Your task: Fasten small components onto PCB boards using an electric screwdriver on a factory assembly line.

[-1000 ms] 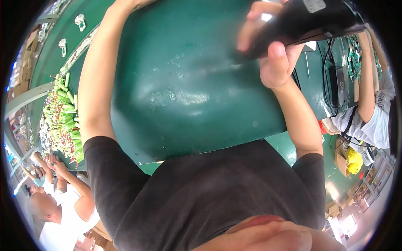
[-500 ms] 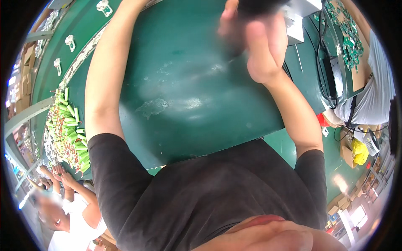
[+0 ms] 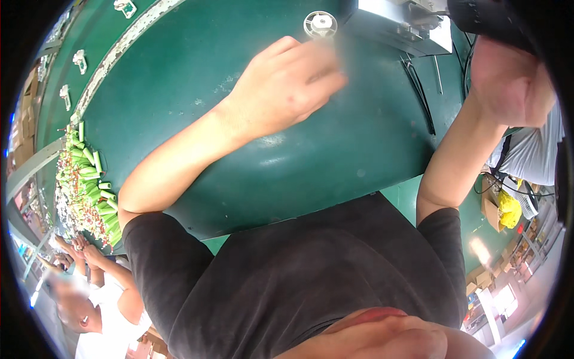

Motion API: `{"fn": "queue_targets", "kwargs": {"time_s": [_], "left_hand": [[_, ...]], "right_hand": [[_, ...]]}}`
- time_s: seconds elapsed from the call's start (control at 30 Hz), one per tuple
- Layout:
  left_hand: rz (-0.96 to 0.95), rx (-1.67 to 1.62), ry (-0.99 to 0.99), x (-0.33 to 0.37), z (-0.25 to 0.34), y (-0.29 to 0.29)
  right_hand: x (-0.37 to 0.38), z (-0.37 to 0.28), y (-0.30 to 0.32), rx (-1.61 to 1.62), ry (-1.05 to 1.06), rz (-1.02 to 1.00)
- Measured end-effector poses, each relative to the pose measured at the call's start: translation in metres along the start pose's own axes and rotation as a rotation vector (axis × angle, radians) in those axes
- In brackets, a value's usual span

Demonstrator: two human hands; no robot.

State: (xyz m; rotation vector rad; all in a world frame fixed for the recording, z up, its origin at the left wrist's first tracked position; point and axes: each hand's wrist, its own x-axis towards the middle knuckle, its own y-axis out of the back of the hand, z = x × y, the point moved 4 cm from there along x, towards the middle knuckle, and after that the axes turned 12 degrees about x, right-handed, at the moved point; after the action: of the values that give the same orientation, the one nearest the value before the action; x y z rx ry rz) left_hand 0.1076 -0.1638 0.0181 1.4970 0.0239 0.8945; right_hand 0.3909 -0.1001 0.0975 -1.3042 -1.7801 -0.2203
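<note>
My left hand [image 3: 290, 84] hovers over the middle of the green table [image 3: 251, 185], its fingers bent and their tips smeared by motion. Whether anything is between those fingertips I cannot tell. Just beyond them lies a white round part [image 3: 321, 25] with a spoked rim and a raised hub. At the upper right, my right hand [image 3: 513, 84] is closed round a black handheld tool [image 3: 490, 24], which reaches past the picture's edge. The tool's narrow metal end lies over a silver metal box [image 3: 406, 27].
Black tweezers [image 3: 420, 93] and cables lie right of centre. Green cylindrical cells with wires [image 3: 89, 185] are heaped at the left. White small parts [image 3: 79, 61] stand beyond a worn rail [image 3: 119, 51]. A co-worker [image 3: 107, 299] sits at lower left; another person's pale clothing [image 3: 532, 152] shows at right.
My left hand has come down from beyond the top edge to mid-table. My right hand has swung rightward with the black tool. The white round part and tweezers now show.
</note>
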Motion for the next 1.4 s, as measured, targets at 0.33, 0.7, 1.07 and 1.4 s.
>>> {"fn": "queue_targets", "kwargs": {"time_s": [0.33,0.7,1.07,1.4], "left_hand": [[0.223,0.037,-0.001,0.009,-0.024,0.017],[-0.161,-0.245,0.023,0.010,-0.027,0.002],[0.197,-0.106,-0.211,-0.010,-0.028,-0.010],[0.214,0.117,-0.298,-0.010,-0.029,-0.005]], "right_hand": [[-0.013,-0.006,-0.037,-0.120,-0.159,-0.030],[-0.021,0.039,-0.113,-0.291,-0.324,-0.054],[-0.032,0.056,-0.112,-0.313,-0.364,0.013],[-0.042,0.065,-0.116,-0.244,-0.403,0.012]]}}
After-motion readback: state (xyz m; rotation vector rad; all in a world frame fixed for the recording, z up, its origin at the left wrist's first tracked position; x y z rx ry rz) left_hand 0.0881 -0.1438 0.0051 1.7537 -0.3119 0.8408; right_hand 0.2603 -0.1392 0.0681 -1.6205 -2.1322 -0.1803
